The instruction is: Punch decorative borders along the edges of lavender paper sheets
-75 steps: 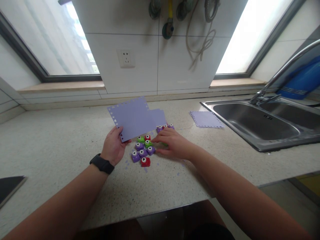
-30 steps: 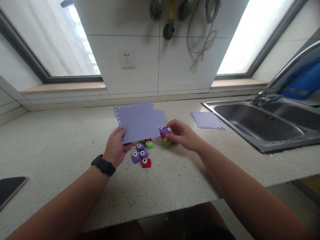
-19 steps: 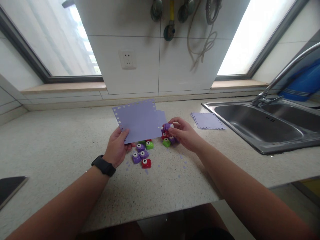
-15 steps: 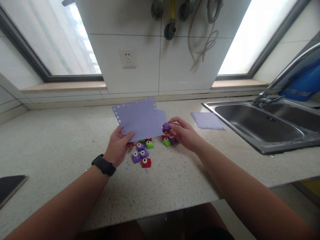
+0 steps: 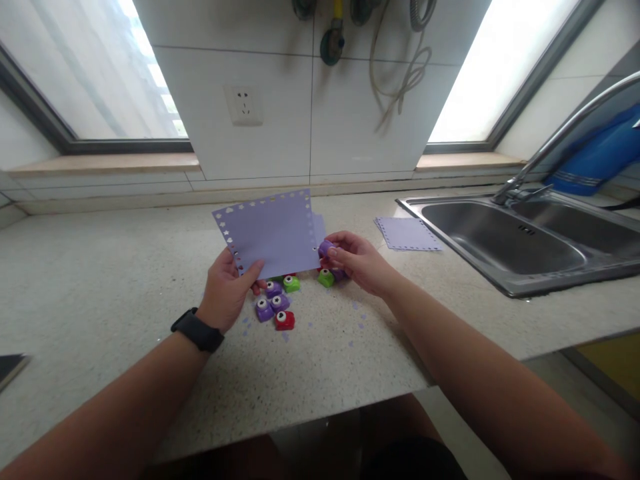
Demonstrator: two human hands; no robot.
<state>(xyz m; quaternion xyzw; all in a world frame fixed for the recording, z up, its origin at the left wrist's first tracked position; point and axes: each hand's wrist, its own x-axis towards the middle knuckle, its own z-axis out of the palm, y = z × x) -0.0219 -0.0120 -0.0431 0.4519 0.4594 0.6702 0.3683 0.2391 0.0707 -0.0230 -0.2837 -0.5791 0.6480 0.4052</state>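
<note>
My left hand (image 5: 230, 285) pinches the lower left corner of a purple sheet of paper (image 5: 270, 233) with small shaped holes along its edges. The sheet is held up, tilted, above the counter. Behind its right edge shows a strip of a second purple sheet (image 5: 319, 230). My right hand (image 5: 357, 260) is closed on a purple craft punch (image 5: 327, 249) at the right edge of the paper. Under the paper lie several small punches: purple ones (image 5: 265, 309), a red one (image 5: 285, 321) and green ones (image 5: 326, 277). Some are partly hidden by the paper and my right hand.
A stack of purple sheets (image 5: 407, 235) with punched edges lies beside the steel sink (image 5: 505, 267) on the right. Purple paper bits (image 5: 285, 337) are scattered on the speckled counter (image 5: 125, 280). A dark flat object (image 5: 11, 368) lies at the far left.
The front sheet has shifted right over the sheet behind it, so less of that one shows. The purple punch has come to the front sheet's right edge. The whole view has moved slightly.
</note>
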